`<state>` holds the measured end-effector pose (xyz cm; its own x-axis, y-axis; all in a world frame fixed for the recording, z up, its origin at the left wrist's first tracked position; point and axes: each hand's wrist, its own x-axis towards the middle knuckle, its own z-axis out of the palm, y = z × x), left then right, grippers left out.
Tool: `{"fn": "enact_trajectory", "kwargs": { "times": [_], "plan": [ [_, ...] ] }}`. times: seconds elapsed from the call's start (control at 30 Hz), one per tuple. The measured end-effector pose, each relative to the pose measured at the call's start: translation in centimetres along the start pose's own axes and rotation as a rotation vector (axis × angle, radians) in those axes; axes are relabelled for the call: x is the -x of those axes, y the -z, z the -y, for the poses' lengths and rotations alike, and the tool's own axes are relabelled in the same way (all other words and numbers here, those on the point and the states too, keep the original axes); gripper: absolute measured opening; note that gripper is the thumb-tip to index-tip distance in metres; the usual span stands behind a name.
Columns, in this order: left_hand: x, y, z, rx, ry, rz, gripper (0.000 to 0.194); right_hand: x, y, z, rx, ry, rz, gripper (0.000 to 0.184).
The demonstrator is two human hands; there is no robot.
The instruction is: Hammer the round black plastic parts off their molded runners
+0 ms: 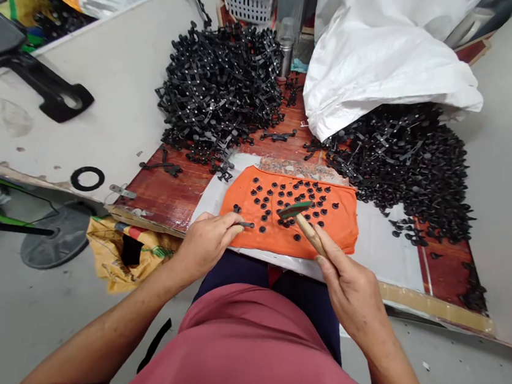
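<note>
An orange cloth (277,247) lies flat in front of me, dotted with several small black round pieces with pegs (297,237). At its left front edge my left hand (206,242) is closed, thumb and fingers pinching a small black plastic strip (247,224). The strip's free end is over the cloth, close to some of the round pieces. My right hand (354,286) grips the wooden handle of a hammer (311,230). The green head of that hammer is above the middle of the cloth and hides some pieces beneath it.
A large heap of black linked plastic parts (221,89) rises at the back left. At right, another heap of black peg-shaped parts (416,161) spills from a white sack (381,70). A white basket (250,3) and a metal flask (285,53) stand behind. A black ring (88,169) lies left.
</note>
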<state>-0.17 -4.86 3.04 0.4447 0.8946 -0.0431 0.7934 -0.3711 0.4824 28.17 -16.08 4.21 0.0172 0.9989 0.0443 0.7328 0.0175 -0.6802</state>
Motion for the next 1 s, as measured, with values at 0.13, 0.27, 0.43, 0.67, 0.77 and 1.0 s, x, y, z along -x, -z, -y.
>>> {"fn": "enact_trajectory", "kwargs": {
  "times": [0.13,0.27,0.43,0.67,0.77,1.0],
  "plan": [
    [-0.4,-1.0,-0.9,-0.122,0.017,-0.023,0.028,2.5,-0.4,-1.2,0.097,-0.018,0.077,0.056],
    [-0.8,-1.7,-1.3,-0.168,-0.005,-0.014,0.03,3.8,-1.7,-1.9,0.203,-0.053,0.092,0.053],
    [-1.3,-2.0,-1.6,-0.199,-0.028,0.01,0.03,4.0,-2.5,-2.3,0.196,-0.057,0.081,0.053],
    [-1.2,-2.5,-1.4,-0.246,-0.076,-0.051,0.029,4.0,-2.5,-2.5,0.172,-0.075,0.103,0.053],
    [-1.1,-2.7,-1.0,-0.252,-0.112,-0.09,0.028,3.9,-2.2,-2.5,0.177,-0.053,0.103,0.053],
    [-0.6,-3.4,-1.0,-0.342,-0.198,-0.24,0.03,1.8,-1.0,-0.4,0.2,0.092,-0.008,0.056]
  ]
}}
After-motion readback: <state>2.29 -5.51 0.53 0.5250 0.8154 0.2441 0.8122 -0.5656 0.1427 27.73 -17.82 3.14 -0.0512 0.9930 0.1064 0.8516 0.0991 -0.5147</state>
